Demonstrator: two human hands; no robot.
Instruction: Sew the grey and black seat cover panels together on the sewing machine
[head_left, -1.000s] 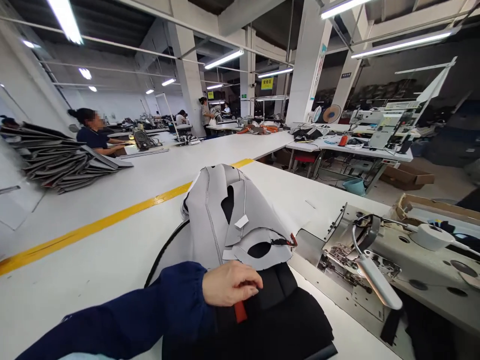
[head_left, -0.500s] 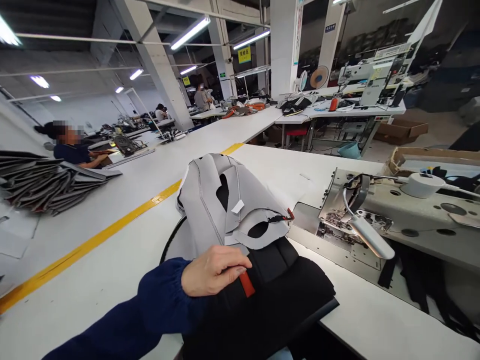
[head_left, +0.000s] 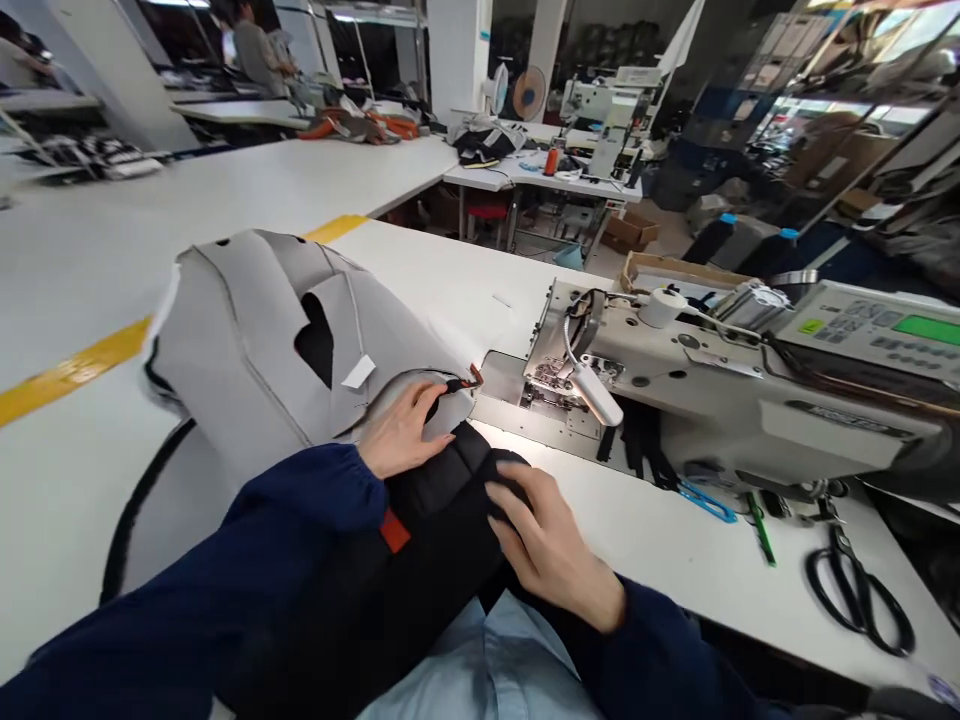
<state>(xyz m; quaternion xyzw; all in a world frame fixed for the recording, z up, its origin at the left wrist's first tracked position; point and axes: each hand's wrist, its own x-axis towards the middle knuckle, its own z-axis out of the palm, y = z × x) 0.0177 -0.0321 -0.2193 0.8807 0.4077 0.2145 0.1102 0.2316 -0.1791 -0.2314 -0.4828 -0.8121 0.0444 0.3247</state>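
My left hand point(head_left: 401, 430) lies on the edge of a grey stitched cover piece point(head_left: 255, 340), fingers stretched toward a small red tab point(head_left: 472, 378) at its tip. My right hand point(head_left: 547, 545) rests with fingers spread on a black padded piece point(head_left: 420, 530) that carries a red tag point(head_left: 394, 530) and lies on the white table point(head_left: 660, 540) in front of me. Both pieces sit just left of the sewing machine point(head_left: 720, 390), whose needle area point(head_left: 551, 372) is lit by a small lamp point(head_left: 596, 395).
Black scissors point(head_left: 855, 590), a green pen point(head_left: 759, 515) and a blue clip point(head_left: 705, 500) lie on the table at right. A yellow stripe point(head_left: 67, 370) crosses the long white table on the left. Other sewing stations point(head_left: 592, 120) and people stand far behind.
The camera has tilted down and right. My left hand let go of the red tag and moved up onto the grey piece. My right hand has come into view on the black piece.
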